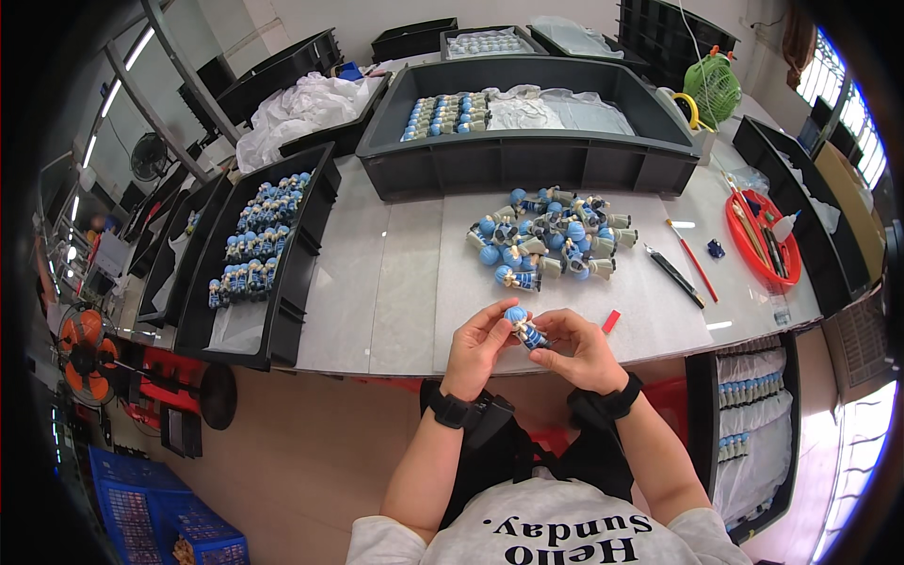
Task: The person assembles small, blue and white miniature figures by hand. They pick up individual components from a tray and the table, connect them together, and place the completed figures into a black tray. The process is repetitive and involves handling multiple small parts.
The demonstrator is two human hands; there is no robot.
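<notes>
Near the table's front edge, a small blue-haired figurine (529, 333) in dark blue clothing is held between both hands. My left hand (478, 347) pinches it around the head. On the other side, the fingers of my right hand (582, 350) are closed at its lower body and partly hide it. Beyond my hands lies a loose pile of similar figurines (556, 234), blue-haired with pale grey lower parts. A small red strip (611, 321) lies on the table just past my right hand.
A large black tray (527, 169) with rows of figurines stands behind the pile. Another filled tray (294, 311) is at left. On the right are a dark pen-like tool (674, 277), a red-handled brush (693, 261) and a red basket (737, 247) of tools. A lower tray (699, 405) sits beside the table.
</notes>
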